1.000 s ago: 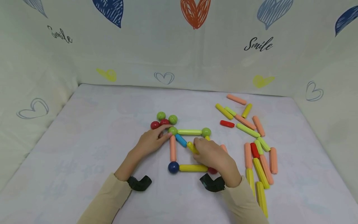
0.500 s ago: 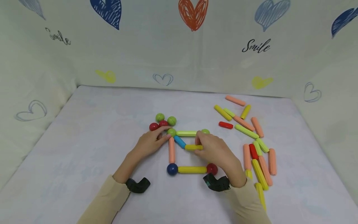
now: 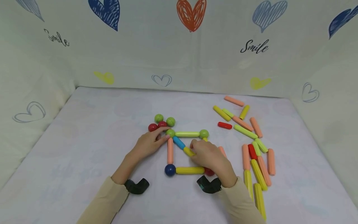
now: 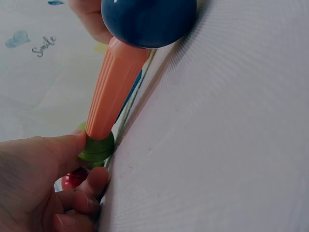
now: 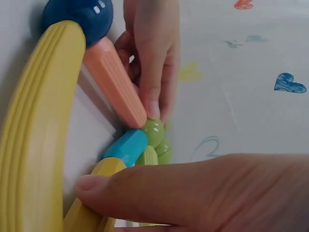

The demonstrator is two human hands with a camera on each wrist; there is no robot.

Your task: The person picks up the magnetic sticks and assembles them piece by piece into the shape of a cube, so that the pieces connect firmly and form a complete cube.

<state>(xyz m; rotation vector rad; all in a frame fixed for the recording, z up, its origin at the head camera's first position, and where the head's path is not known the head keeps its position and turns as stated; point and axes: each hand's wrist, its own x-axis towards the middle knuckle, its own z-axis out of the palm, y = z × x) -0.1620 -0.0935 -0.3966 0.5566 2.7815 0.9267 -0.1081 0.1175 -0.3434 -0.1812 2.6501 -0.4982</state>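
Note:
A frame of magnetic sticks and balls lies on the table. My left hand (image 3: 148, 143) pinches its far-left green ball (image 3: 171, 133) between thumb and fingers. From that ball a blue stick (image 3: 179, 143) slants into the frame, end to end with a yellow stick (image 5: 96, 193). My right hand (image 3: 209, 155) pinches this yellow stick, hiding its lower end in the head view. Around them run a light green stick (image 3: 187, 134), a second green ball (image 3: 204, 134), an orange stick (image 4: 113, 89), a dark blue ball (image 3: 170, 170), a long yellow stick (image 3: 190, 170) and a partly covered red ball (image 3: 209, 171).
Behind my left hand sit two loose green balls (image 3: 158, 118) and two red balls (image 3: 152, 127). Many loose orange, yellow, green and red sticks (image 3: 245, 132) are spread along the right side. A printed cloth wall (image 3: 134, 59) rises at the table's back edge.
My right hand first moves right, turning the yellow stick nearly level, then comes back left and the stick slants down along the blue one again. My left hand stays on the green ball.

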